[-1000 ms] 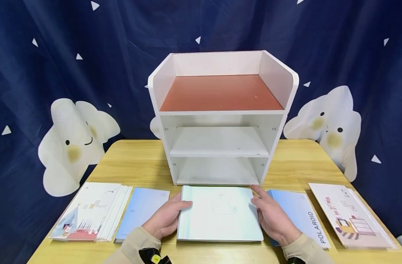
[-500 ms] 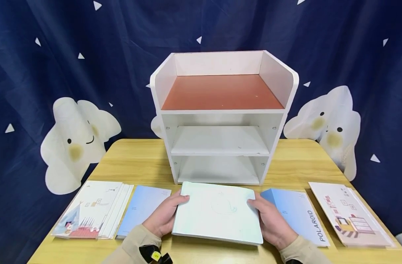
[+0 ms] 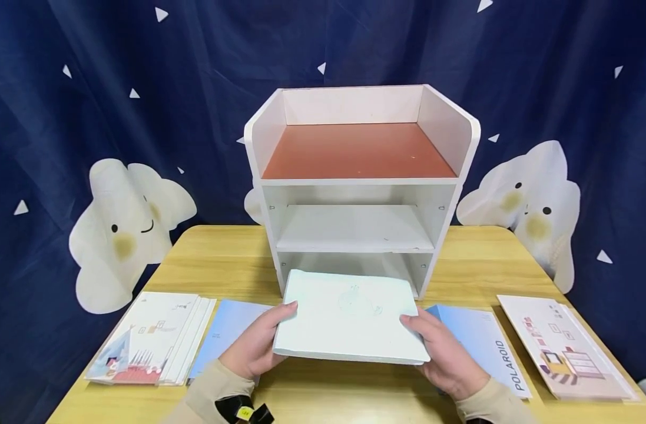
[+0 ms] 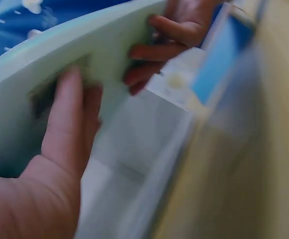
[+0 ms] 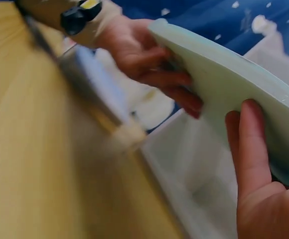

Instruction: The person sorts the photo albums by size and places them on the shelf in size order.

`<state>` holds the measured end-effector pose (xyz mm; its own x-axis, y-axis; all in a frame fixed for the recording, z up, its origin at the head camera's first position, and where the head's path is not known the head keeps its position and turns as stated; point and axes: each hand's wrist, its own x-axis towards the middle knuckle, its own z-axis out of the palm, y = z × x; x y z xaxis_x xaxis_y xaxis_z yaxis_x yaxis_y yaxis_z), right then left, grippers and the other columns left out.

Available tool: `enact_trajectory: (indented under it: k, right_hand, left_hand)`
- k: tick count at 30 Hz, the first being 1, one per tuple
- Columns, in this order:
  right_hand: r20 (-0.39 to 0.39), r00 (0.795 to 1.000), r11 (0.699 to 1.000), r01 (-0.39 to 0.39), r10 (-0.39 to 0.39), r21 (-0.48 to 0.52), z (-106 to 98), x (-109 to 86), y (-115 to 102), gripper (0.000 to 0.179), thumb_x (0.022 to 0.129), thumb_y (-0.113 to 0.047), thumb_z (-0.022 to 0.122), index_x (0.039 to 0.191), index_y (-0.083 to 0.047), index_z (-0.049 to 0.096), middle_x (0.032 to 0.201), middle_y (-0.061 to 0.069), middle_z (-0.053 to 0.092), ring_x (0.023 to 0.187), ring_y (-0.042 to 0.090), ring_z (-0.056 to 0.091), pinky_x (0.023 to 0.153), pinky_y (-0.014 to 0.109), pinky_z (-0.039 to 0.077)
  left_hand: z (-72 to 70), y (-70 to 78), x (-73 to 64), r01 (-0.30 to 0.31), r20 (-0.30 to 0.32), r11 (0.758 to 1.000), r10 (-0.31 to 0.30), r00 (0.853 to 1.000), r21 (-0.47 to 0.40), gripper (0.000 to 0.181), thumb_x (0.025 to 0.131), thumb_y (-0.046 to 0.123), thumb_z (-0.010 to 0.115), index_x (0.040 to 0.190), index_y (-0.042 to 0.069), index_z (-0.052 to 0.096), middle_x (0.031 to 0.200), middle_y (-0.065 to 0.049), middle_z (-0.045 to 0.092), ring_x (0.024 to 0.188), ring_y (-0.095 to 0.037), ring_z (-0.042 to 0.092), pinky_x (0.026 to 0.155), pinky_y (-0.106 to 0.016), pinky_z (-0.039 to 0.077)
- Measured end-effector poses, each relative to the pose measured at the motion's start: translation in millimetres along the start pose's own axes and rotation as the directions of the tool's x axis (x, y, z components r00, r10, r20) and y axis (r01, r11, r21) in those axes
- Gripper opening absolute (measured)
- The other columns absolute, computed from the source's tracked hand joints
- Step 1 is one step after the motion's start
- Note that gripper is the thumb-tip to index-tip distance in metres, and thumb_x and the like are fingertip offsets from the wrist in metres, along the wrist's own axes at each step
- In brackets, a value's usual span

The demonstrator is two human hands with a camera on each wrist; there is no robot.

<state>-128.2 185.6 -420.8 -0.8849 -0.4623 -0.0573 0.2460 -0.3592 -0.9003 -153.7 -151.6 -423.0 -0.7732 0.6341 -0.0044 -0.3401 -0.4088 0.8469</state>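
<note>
A thin, pale mint book (image 3: 349,318) with a faint line drawing on its cover is held up off the table, in front of the white shelf unit (image 3: 354,181). My left hand (image 3: 256,341) grips its left edge, thumb on the cover and fingers spread beneath. On the opposite edge my right hand (image 3: 441,353) holds it the same way. Both wrist views show the fingers against the underside of the book (image 4: 109,55), where a dark rectangular patch lies near the left fingers. From the right wrist, the book (image 5: 219,64) appears slightly bowed.
On the wooden table (image 3: 349,394), left of the hands, lie a stack of illustrated white books (image 3: 142,341) and a blue book (image 3: 222,330). To the right are a blue POLAROID book (image 3: 481,341) and illustrated pinkish books (image 3: 566,347). A dark blue curtain (image 3: 354,41) hangs behind.
Both hands have lifted the mint book from the table and moved it up toward the shelf unit, where it now overlaps the lower compartment. Its near edge has risen.
</note>
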Motion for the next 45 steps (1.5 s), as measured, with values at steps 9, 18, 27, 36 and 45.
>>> enact_trajectory:
  k: [9, 18, 27, 36, 45]
  right_hand:
    - [0.212, 0.961, 0.969, 0.134, -0.178, 0.209, 23, 1.0, -53, 0.036, 0.113, -0.016, 0.029, 0.142, -0.006, 0.048, 0.122, 0.011, 0.067, 0.101, 0.017, 0.07, 0.087, 0.03, 0.057]
    - [0.177, 0.965, 0.96, 0.15, -0.195, 0.238, 32, 9.3, -56, 0.036, 0.112, -0.018, 0.029, 0.136, -0.006, 0.053, 0.122, 0.008, 0.068, 0.103, 0.016, 0.069, 0.088, 0.029, 0.055]
    - [0.09, 0.992, 0.993, 0.077, -0.085, 0.086, 7, 21.7, -25, 0.03, 0.112, -0.021, 0.031, 0.126, -0.009, 0.055, 0.107, 0.0, 0.07, 0.093, 0.011, 0.068, 0.079, 0.025, 0.054]
    - [-0.046, 0.999, 0.994, -0.005, 0.01, 0.105, -14, 36.5, -10, 0.037, 0.111, -0.023, 0.032, 0.143, -0.005, 0.033, 0.122, 0.006, 0.059, 0.107, 0.018, 0.063, 0.094, 0.033, 0.053]
    - [-0.216, 0.976, 0.996, 0.031, -0.012, 0.086, -22, 49.6, -5, 0.028, 0.106, -0.007, 0.033, 0.132, 0.002, 0.028, 0.155, 0.021, 0.016, 0.135, 0.049, 0.034, 0.111, 0.052, 0.04]
  left_hand:
    - [25.8, 44.7, -3.2, -0.126, 0.135, 0.984, 0.143, 0.981, -0.13, 0.038, 0.113, 0.028, 0.033, 0.142, 0.005, 0.043, 0.127, -0.011, 0.065, 0.111, -0.021, 0.068, 0.091, -0.035, 0.056]
    - [30.8, 52.6, -2.7, -0.126, 0.07, 0.988, 0.132, 0.989, -0.092, 0.048, 0.111, 0.033, 0.039, 0.151, 0.006, 0.033, 0.127, -0.011, 0.066, 0.106, -0.023, 0.07, 0.081, -0.041, 0.06]
    - [7.0, 30.8, 10.4, -0.017, -0.017, 1.0, 0.018, 1.0, 0.023, 0.053, 0.111, 0.034, 0.041, 0.152, 0.003, 0.027, 0.125, -0.01, 0.066, 0.103, -0.023, 0.07, 0.077, -0.039, 0.061]
    - [-10.0, 3.3, 38.9, 0.058, -0.197, 0.998, -0.059, 0.979, -0.012, 0.037, 0.11, 0.027, 0.042, 0.136, 0.001, 0.043, 0.113, -0.01, 0.065, 0.098, -0.021, 0.067, 0.08, -0.035, 0.059]
    - [-16.7, -16.2, 56.3, -0.046, -0.375, 0.997, 0.018, 0.927, -0.068, 0.065, 0.106, 0.004, 0.043, 0.159, -0.003, 0.006, 0.151, -0.03, 0.028, 0.136, -0.039, 0.04, 0.106, -0.046, 0.046]
